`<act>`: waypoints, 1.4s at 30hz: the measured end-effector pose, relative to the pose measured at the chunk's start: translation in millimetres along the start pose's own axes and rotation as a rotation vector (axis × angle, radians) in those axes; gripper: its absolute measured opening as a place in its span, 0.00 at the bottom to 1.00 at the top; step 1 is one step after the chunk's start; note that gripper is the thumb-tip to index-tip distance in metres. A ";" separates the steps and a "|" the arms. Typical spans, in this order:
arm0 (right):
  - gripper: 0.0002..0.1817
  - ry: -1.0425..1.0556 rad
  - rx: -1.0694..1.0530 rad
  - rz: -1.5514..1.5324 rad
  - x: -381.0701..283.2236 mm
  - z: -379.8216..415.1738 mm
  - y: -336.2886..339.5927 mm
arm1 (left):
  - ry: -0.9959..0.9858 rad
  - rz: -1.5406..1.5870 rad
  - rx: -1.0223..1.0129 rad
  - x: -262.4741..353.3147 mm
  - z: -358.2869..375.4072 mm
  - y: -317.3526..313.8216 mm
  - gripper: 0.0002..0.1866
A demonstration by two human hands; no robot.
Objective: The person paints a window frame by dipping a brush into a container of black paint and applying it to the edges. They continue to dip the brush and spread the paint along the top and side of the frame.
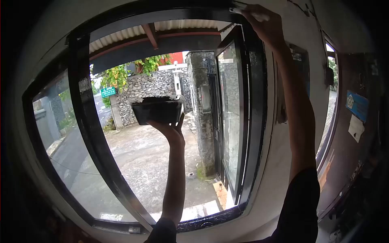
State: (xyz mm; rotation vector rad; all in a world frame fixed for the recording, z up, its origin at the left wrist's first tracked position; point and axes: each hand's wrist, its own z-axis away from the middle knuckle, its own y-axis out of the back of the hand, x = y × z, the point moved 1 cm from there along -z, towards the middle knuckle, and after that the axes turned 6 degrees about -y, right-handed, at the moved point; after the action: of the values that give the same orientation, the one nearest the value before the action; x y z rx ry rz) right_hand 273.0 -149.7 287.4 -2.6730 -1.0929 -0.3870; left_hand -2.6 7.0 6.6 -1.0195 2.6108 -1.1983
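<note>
Well, from where I stand, the black container is held up before the right-hand bay of the window frame, its long axis running side to side, roughly level with the frame's top bar, its ragged-looking edge uppermost. The left hand supports it from below, fingers spread along its underside. The right hand reaches to the frame's upper right corner, fingers closed round a small pale item pointing left along the top bar — whether it touches the paint, I cannot tell. I count two hands, one container, one pale item, one upright splitting the frame into two bays, and one glazed sash swung open at the frame's right side. Around the container there is open room — upright to its left, sash to its right, both apart from it — while the right hand works close beside the wall right of the frame.
</note>
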 end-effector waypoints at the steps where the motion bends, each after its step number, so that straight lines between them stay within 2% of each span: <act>1: 0.08 0.045 0.009 0.131 1.7 5.8 6.3 | 0.011 -0.008 0.003 0.4 0.6 -0.8 0.42; 2: 0.09 0.088 0.018 0.260 4.2 11.2 10.0 | 0.021 -0.017 0.006 0.7 0.6 -0.9 0.42; 3: 0.09 0.114 -0.010 0.246 -1.1 3.8 6.9 | 0.007 0.007 0.036 -3.8 7.1 -2.7 0.42; 5: 0.07 -0.174 0.008 0.287 -4.5 8.6 11.1 | 0.012 0.000 0.029 -6.2 4.1 -2.7 0.42; 7: 0.06 0.223 0.098 0.197 -6.2 -2.2 2.6 | -0.013 0.034 0.032 -8.7 4.0 -2.7 0.41; 8: 0.06 0.212 0.064 0.050 -16.1 -2.1 -4.8 | -0.036 -0.019 0.058 -9.9 4.2 -4.3 0.43; 9: 0.07 0.078 0.036 -0.059 -43.4 -6.4 -14.7 | -0.079 -0.059 0.037 -17.6 -3.0 5.9 0.44; 10: 0.07 -0.046 0.007 0.053 -57.0 -5.3 -14.6 | -0.072 -0.124 0.029 -15.4 1.8 -0.6 0.46; 11: 0.07 0.179 0.033 0.051 -42.3 -6.5 -22.1 | 0.012 0.002 0.025 -15.8 -0.7 2.8 0.45; 12: 0.07 0.067 -0.035 0.194 -32.0 -6.7 -14.2 | -0.001 -0.054 -0.018 -21.9 6.5 -4.3 0.44; 13: 0.07 0.172 0.084 0.252 -9.8 -8.4 -14.4 | 0.023 0.055 -0.020 -18.6 7.6 -4.8 0.43; 16: 0.06 0.183 0.065 0.298 -0.9 -4.3 16.7 | 0.041 0.004 0.058 -10.7 21.5 -14.8 0.43; 19: 0.05 0.089 0.123 0.216 -15.0 2.1 25.7 | 0.014 -0.010 0.047 -11.1 28.1 3.6 0.43; 21: 0.06 -0.064 0.302 -0.010 -21.0 -2.8 24.7 | 0.031 -0.015 0.025 -11.1 28.4 10.2 0.44; 22: 0.08 -0.056 0.344 -0.066 -19.1 -9.6 19.3 | 0.032 -0.016 0.025 -10.6 30.1 10.5 0.44; 25: 0.08 -0.117 0.336 -0.107 -7.8 -32.7 -0.3 | 0.040 0.000 0.046 -6.6 35.5 6.8 0.44; 27: 0.09 -0.137 0.301 -0.066 9.7 -42.3 -2.6 | 0.051 -0.006 0.096 -2.2 41.7 5.1 0.45; 29: 0.09 0.030 0.277 0.273 16.2 -43.5 2.1 | 0.055 0.002 0.094 2.4 47.7 9.6 0.45; 30: 0.09 -0.059 0.265 0.193 15.7 -40.0 8.9 | 0.056 0.017 0.092 4.7 50.8 12.3 0.45; 31: 0.09 -0.039 0.290 0.255 13.4 -40.0 13.0 | 0.049 0.017 0.100 6.5 52.9 14.7 0.45; 33: 0.09 0.099 0.291 0.554 11.9 -43.4 20.9 | 0.094 0.074 0.103 14.2 57.4 23.0 0.45; 35: 0.10 -0.066 0.341 0.329 -7.8 -43.3 24.9 | 0.111 0.108 0.108 24.2 62.8 28.7 0.44; 37: 0.13 -0.392 0.239 -0.077 5.9 -52.3 19.4 | 0.149 0.143 0.150 35.4 68.1 29.2 0.44; 38: 0.15 -0.392 0.238 -0.307 13.7 -57.9 12.5 | 0.149 0.133 0.063 34.2 66.4 41.6 0.48; 39: 0.15 -0.388 0.235 -0.323 18.7 -60.5 9.1 | 0.134 0.130 0.069 40.2 67.3 45.8 0.48; 41: 0.16 -0.393 0.203 0.031 29.7 -63.1 9.9 | 0.174 0.131 0.068 45.4 75.7 45.6 0.47; 42: 0.16 -0.344 0.202 0.017 42.5 -63.2 11.8 | 0.186 0.137 0.053 52.4 80.7 42.5 0.47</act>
State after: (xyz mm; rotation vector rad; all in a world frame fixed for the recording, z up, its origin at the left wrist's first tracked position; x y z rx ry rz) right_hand 300.8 -149.7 359.3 -2.6218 -1.1270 0.1866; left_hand -38.2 -56.6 -69.2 -0.7394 2.7177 -1.3813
